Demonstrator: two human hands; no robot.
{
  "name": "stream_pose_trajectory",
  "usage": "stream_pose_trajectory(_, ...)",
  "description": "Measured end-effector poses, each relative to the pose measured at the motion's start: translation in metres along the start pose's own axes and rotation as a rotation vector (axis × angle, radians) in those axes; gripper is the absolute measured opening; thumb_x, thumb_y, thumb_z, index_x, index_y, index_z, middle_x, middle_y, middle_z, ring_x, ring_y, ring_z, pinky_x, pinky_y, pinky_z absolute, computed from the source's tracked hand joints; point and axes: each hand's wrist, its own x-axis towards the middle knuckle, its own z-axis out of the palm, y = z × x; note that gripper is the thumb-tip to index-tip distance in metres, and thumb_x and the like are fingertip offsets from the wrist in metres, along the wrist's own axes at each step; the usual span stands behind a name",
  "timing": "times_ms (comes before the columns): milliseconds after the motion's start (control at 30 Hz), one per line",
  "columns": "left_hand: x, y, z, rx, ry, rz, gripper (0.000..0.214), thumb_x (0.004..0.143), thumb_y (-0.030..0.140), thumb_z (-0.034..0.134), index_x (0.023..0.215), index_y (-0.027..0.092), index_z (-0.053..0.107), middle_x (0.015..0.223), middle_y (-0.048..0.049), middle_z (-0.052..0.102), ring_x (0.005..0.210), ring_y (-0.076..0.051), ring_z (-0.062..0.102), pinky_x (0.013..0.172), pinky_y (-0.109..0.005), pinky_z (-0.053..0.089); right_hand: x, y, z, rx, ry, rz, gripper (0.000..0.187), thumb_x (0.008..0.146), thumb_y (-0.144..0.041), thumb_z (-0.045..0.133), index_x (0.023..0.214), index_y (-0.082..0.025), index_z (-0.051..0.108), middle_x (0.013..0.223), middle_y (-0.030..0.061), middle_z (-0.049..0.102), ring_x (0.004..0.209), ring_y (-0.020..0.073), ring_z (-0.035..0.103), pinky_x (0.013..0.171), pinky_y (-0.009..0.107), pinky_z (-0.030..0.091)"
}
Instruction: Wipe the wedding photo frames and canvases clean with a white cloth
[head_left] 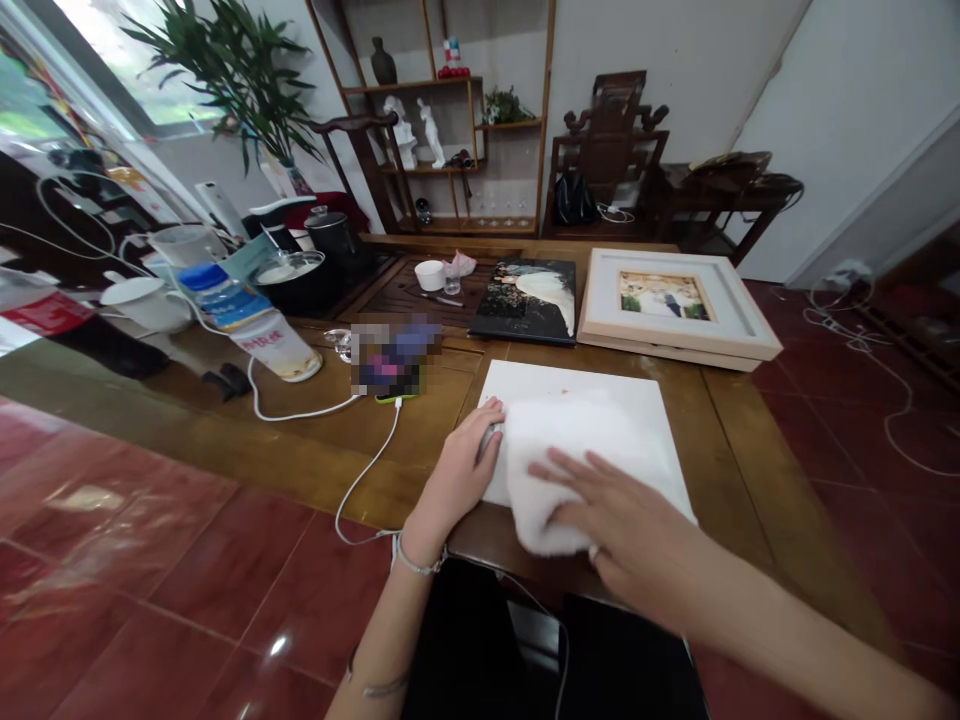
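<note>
A flat white board (600,377) lies at the near edge of the wooden table. At its left edge, my left hand (461,465) grips it with the fingers and thumb bent around the side. Folded on top of the board is a fluffy white cloth (536,500), which hangs a little over the near edge. My right hand (611,505), slightly blurred, presses on this cloth and holds it, fingers spread over its surface. The cloth and the hand hide much of the board's middle and near right part.
Behind the board are a dark photo panel (525,300) and a white framed picture (682,310). A phone (397,360) with a white cable (349,490), a water bottle (255,325) and a cola bottle (82,325) occupy the left. A tea tray (382,300) holds small cups.
</note>
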Motion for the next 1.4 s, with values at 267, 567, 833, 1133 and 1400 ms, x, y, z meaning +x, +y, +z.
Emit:
stream_pose_trajectory(267, -0.001, 0.000, 0.001, -0.013, 0.024, 0.031, 0.023, 0.092, 0.015, 0.042, 0.110, 0.019, 0.055, 0.128, -0.0114, 0.056, 0.127, -0.021, 0.047, 0.107, -0.046, 0.037, 0.019, 0.074, -0.023, -0.286, 0.365, 0.267, 0.060, 0.063, 0.010, 0.038, 0.113, -0.015, 0.060, 0.148, 0.0111, 0.032, 0.134, 0.0320, 0.031, 0.104, 0.053, 0.037)
stream_pose_trajectory(567, 0.000, -0.001, 0.003, -0.003, 0.050, 0.044, 0.022, 0.091, 0.015, 0.042, 0.108, 0.019, 0.056, 0.125, -0.0116, 0.058, 0.125, -0.022, 0.049, 0.105, -0.046, 0.039, 0.008, 0.047, 0.006, -0.285, 0.171, 0.126, 0.061, 0.061, 0.010, 0.040, 0.110, -0.017, 0.064, 0.146, 0.0064, 0.037, 0.137, 0.0367, 0.019, 0.104, 0.065, 0.025)
stream_pose_trajectory(833, 0.000, -0.004, 0.003, 0.022, 0.034, 0.052, 0.024, 0.091, 0.017, 0.043, 0.109, 0.019, 0.058, 0.126, -0.0114, 0.057, 0.125, -0.022, 0.049, 0.107, -0.047, 0.038, -0.046, -0.016, 0.027, -0.136, 0.049, -0.007, 0.043, 0.062, 0.001, 0.046, 0.089, -0.023, 0.068, 0.149, -0.0047, 0.030, 0.137, 0.0363, 0.019, 0.106, 0.064, 0.025)
stream_pose_trajectory(1133, 0.000, -0.004, 0.002, 0.049, 0.009, 0.046, 0.027, 0.091, 0.016, 0.043, 0.112, 0.018, 0.060, 0.127, -0.0107, 0.057, 0.125, -0.021, 0.049, 0.107, -0.044, 0.037, 0.010, 0.074, -0.005, -0.271, 0.252, 0.181, 0.062, 0.063, 0.007, 0.037, 0.114, -0.018, 0.061, 0.146, 0.0050, 0.039, 0.137, 0.0322, 0.023, 0.106, 0.061, 0.026)
stream_pose_trajectory(1400, 0.001, -0.005, 0.001, 0.042, 0.015, 0.041, 0.025, 0.090, 0.017, 0.045, 0.110, 0.018, 0.061, 0.124, -0.0109, 0.059, 0.123, -0.022, 0.051, 0.106, -0.047, 0.038, -0.003, 0.059, 0.004, -0.281, 0.225, 0.228, 0.060, 0.064, 0.005, 0.040, 0.117, -0.015, 0.060, 0.145, 0.0088, 0.038, 0.136, 0.0361, 0.022, 0.105, 0.064, 0.023)
